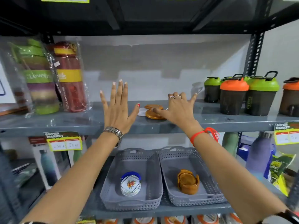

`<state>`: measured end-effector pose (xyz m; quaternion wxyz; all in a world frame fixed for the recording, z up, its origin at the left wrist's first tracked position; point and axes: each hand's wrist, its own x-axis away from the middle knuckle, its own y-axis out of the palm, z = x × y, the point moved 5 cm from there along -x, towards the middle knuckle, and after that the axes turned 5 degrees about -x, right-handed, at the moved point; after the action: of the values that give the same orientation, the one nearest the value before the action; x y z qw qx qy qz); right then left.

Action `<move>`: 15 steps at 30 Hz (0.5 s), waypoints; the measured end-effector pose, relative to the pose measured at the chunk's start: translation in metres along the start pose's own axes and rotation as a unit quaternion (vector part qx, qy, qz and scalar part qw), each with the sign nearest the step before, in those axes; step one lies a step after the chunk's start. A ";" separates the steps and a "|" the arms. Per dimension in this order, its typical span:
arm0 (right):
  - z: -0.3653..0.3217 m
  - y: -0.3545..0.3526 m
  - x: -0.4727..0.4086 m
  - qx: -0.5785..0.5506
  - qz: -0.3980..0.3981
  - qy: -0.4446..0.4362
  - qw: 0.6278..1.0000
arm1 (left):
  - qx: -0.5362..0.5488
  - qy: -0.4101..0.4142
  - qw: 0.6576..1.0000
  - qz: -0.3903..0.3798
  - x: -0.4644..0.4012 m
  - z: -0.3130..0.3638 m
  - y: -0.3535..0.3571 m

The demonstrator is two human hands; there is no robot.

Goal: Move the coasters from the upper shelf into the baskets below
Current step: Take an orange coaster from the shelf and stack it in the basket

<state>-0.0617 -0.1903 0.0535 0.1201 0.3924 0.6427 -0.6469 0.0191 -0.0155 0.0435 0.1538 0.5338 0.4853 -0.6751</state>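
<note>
A grey metal shop shelf (210, 118) fills the view. Nearest, below both hands, two grey perforated plastic baskets (191, 201) hold coaster sets. The right hand (179, 109) closes its thumb over round brown wooden coasters (152, 114); the spread, empty left hand (118, 109) hovers beside them. Best to pinch the stack's edges squarely before lifting.

Upper shelf (210, 118): wrapped bottles (48, 75) at left, shaker cups (242, 94) at right, loose coasters (152, 113) in the middle between the two hands.
Left hand (117, 109): just left of the coasters.
Right hand (178, 109): over their right side.
Lower shelf (161, 209): two baskets side by side.
Left basket (129, 202): a coaster stack (131, 183) inside.
Right basket (199, 199): a coaster set (187, 181) inside.
</note>
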 end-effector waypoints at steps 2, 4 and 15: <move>-0.005 0.001 0.001 0.001 -0.036 0.021 0.999 | 0.000 -0.014 1.000 -0.007 0.010 -0.006 -0.001; -0.003 0.006 0.001 -0.006 -0.064 0.042 0.997 | -0.016 -0.021 1.000 -0.016 0.024 -0.013 0.004; -0.003 0.028 -0.002 -0.016 -0.147 0.099 0.984 | -0.032 -0.060 0.997 -0.026 0.055 -0.048 0.024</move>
<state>-0.0402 -0.1921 0.0345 -0.0349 0.3537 0.7125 -0.6050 0.0426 0.0296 -0.0140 0.1822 0.4746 0.5100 -0.6939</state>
